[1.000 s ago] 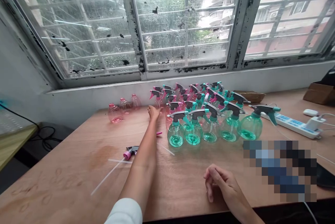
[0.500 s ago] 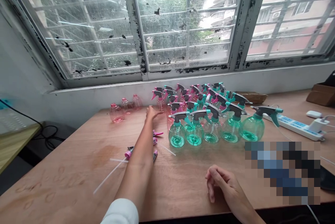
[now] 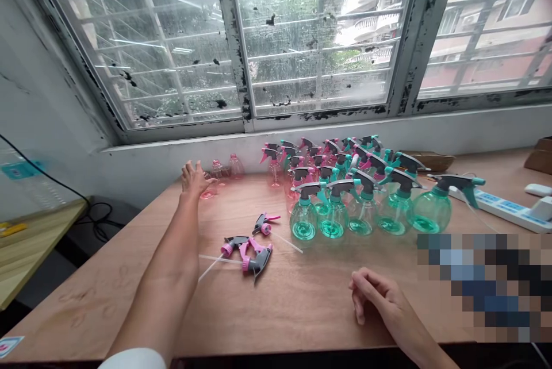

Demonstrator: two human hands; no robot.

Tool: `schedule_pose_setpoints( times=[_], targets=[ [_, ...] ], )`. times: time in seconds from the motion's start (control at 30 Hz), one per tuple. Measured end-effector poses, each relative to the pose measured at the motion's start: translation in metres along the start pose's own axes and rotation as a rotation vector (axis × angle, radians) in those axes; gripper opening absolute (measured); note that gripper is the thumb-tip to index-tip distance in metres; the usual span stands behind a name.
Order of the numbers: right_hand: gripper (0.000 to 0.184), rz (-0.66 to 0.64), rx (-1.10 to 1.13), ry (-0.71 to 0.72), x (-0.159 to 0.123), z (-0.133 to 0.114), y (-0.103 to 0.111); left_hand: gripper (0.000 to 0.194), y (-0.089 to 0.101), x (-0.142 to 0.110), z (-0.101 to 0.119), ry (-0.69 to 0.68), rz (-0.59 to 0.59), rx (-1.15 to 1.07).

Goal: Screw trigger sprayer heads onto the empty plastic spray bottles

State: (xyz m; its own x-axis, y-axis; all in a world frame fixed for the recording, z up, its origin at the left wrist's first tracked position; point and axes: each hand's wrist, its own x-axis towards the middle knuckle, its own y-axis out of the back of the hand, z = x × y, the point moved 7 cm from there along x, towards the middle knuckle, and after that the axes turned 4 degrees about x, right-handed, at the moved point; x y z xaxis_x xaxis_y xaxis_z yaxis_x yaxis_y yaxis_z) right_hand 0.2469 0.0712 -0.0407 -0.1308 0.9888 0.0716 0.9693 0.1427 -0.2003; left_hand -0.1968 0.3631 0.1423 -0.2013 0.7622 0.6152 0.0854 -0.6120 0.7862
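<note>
My left hand (image 3: 195,179) reaches to the table's far left with fingers spread. It is at the nearest of three pink bottles without tops, partly covering this pink bottle (image 3: 209,192); contact cannot be made out. Behind it stand a second pink bottle (image 3: 218,170) and a third pink bottle (image 3: 236,168). Three pink-and-grey spray heads lie mid-table: one spray head (image 3: 264,225) with its tube pointing right, another spray head (image 3: 235,244), and a nearer spray head (image 3: 257,262). My right hand (image 3: 379,300) rests at the front edge, fingers curled in, holding nothing.
Several spray bottles with tops stand right of centre, including a front green bottle (image 3: 303,225) and an end green bottle (image 3: 432,211). Behind them lies a power strip (image 3: 502,208). A pixelated patch covers the table's right. A window (image 3: 314,41) backs the table.
My left hand has moved left from beside the capped pink spray bottle to the pink bottles without tops. The spray heads its arm hid now show. My right hand stays curled in place.
</note>
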Motion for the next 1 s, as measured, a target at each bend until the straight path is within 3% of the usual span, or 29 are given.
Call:
schedule_pose_setpoints(
  times=[0.1, 0.27, 0.4, 0.47, 0.53, 0.63, 0.77, 0.9, 1.0],
  targets=[
    [0.038, -0.082, -0.112, -0.032, 0.001, -0.001, -0.009, 0.038, -0.013, -0.002, -0.009, 0.001, -0.052, 0.035],
    [0.038, -0.137, -0.387, -0.013, 0.011, -0.016, -0.030, 0.037, -0.030, -0.014, 0.000, 0.042, -0.050, 0.048],
    [0.024, -0.371, -0.715, 0.232, 0.027, -0.050, -0.086, 0.036, -0.028, -0.020, 0.008, 0.022, -0.050, 0.033],
    [0.021, -0.514, -0.828, 0.387, 0.035, -0.063, -0.122, 0.036, -0.022, -0.021, 0.012, -0.042, -0.074, 0.009],
    [0.020, -0.560, -0.934, 0.538, 0.051, -0.071, -0.151, 0.036, -0.010, -0.022, 0.018, -0.126, -0.097, -0.029],
    [0.021, -0.454, -1.080, 0.619, 0.093, -0.069, -0.177, 0.038, 0.021, -0.030, 0.029, -0.241, -0.085, -0.108],
    [0.033, -0.333, -1.191, 0.515, 0.153, -0.050, -0.184, 0.061, 0.097, -0.076, 0.035, -0.329, 0.020, -0.237],
    [0.029, -0.299, -1.243, 0.394, 0.182, -0.030, -0.175, 0.058, 0.183, -0.178, 0.031, -0.472, 0.066, -0.435],
    [0.030, -0.288, -1.222, 0.341, 0.182, -0.020, -0.170, 0.059, 0.216, -0.263, 0.027, -0.494, -0.033, -0.610]
  ],
)
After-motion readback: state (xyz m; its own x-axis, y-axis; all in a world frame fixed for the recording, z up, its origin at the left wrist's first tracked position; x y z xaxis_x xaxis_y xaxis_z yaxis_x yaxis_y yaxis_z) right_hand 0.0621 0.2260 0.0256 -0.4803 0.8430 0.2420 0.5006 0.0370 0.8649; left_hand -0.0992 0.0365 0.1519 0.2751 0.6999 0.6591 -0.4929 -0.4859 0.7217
